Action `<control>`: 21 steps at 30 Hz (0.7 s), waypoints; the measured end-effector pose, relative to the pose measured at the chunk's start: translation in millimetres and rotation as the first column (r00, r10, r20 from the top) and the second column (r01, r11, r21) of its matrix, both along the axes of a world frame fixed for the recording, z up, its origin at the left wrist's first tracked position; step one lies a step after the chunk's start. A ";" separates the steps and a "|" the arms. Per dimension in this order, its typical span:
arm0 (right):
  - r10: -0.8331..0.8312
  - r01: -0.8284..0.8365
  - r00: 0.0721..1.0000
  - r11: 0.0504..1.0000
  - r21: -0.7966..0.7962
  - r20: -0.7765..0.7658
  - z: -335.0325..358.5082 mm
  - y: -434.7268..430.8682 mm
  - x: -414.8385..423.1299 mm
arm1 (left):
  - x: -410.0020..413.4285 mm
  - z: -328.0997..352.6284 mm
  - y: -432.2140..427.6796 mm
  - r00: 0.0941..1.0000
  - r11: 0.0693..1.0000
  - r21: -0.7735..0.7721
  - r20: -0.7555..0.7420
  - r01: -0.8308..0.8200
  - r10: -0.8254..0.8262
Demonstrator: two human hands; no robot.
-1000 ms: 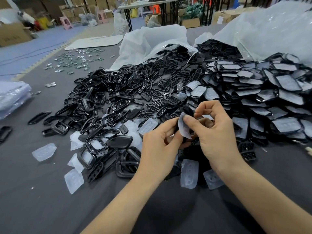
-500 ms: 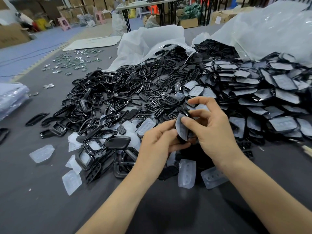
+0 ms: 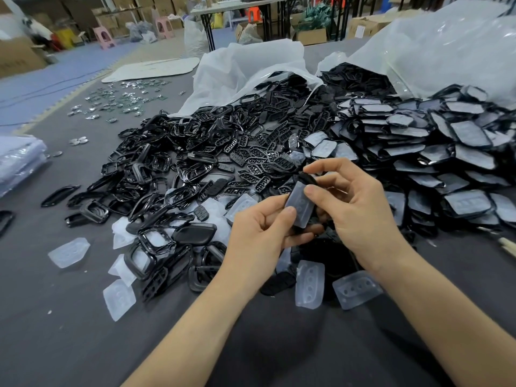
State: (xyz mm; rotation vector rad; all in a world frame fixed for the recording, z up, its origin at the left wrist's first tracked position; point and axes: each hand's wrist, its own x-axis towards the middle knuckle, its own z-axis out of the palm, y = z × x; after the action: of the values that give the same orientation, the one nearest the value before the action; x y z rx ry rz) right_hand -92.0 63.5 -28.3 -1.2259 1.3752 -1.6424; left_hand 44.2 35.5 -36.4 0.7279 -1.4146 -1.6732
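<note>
Pinching one translucent pad (image 3: 299,209) between left hand (image 3: 258,236) and right hand (image 3: 363,210) (fingers (image 3: 321,195) curled, wrists raised).

- Pad (image 3: 300,208) held in the hands: translucent milky white.
- Frames (image 3: 156,169) in the heap: glossy black.
- Table (image 3: 69,344): dark grey.
- Bags (image 3: 251,62): cloudy white.
- Stool (image 3: 101,36): pink.
- Floor mat (image 3: 55,76): blue.

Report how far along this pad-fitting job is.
Done: a large pile of padded shells lies stacked on the right. In hand: the left hand and right hand pinch one clear pad against a black shell. Left: a heap of bare black frames and several loose pads lie on the table, so plenty seems to remain.
</note>
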 end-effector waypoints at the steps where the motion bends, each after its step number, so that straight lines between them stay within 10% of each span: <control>1: -0.002 0.001 0.997 1.000 -0.012 -0.076 -0.3 0.0 -1.7 | -0.4 -0.1 0.1 1.000 1.000 0.001 0.009 -0.010 0.010; 7: -0.034 -0.006 0.771 0.998 -0.062 -0.636 0.0 0.2 -9.7 | 1.1 -1.1 -1.1 0.999 0.999 0.032 0.035 -0.039 0.037; 21: -0.077 -0.048 0.719 0.986 -0.159 -0.691 -1.4 -1.4 -16.5 | 3.2 6.0 -4.3 0.983 0.904 0.421 -0.181 0.070 0.009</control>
State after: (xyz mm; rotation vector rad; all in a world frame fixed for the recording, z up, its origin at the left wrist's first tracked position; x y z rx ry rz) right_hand -108.5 62.1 -29.6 -2.0885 1.6940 -1.3604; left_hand 47.5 31.3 -30.4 0.7700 -0.9440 -2.0488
